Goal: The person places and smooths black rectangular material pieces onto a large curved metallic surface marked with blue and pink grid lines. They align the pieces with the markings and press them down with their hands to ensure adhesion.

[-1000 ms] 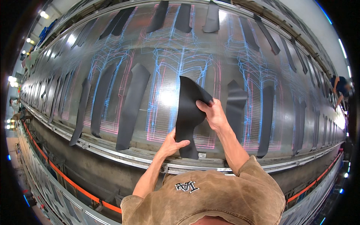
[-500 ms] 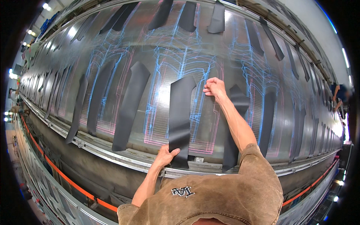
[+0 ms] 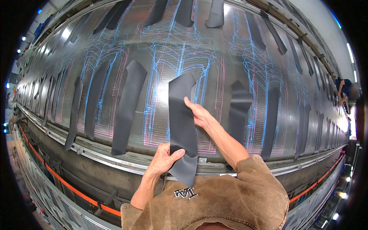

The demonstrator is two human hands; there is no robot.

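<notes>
A long dark grey strip of flexible sheet material (image 3: pixel 181 130) with an angled far end lies before me, its near end hanging over the table edge toward my shirt. My left hand (image 3: pixel 165 159) grips the strip's left edge near that end, thumb on top and fingers hidden beneath. Farther up, my right hand (image 3: pixel 200 114) has hold of the right edge, its thumb pressed on the upper face and its fingers out of sight. To the right lies a similar strip (image 3: pixel 240 111) with a pointed far end, and to the left another strip (image 3: pixel 128 103).
Blue and pink outlines (image 3: pixel 183 63) mark the shiny metal table (image 3: pixel 214 88). Several more dark strips lie in rows along both edges. A metal rail (image 3: pixel 99 155) and an orange bar (image 3: pixel 71 188) run along the near side. Another person (image 3: pixel 347 91) stands at the far right.
My right hand has come down and left from above the table onto the strip's right edge. My left hand has shifted slightly up the strip, whose near end now reaches closer to me.
</notes>
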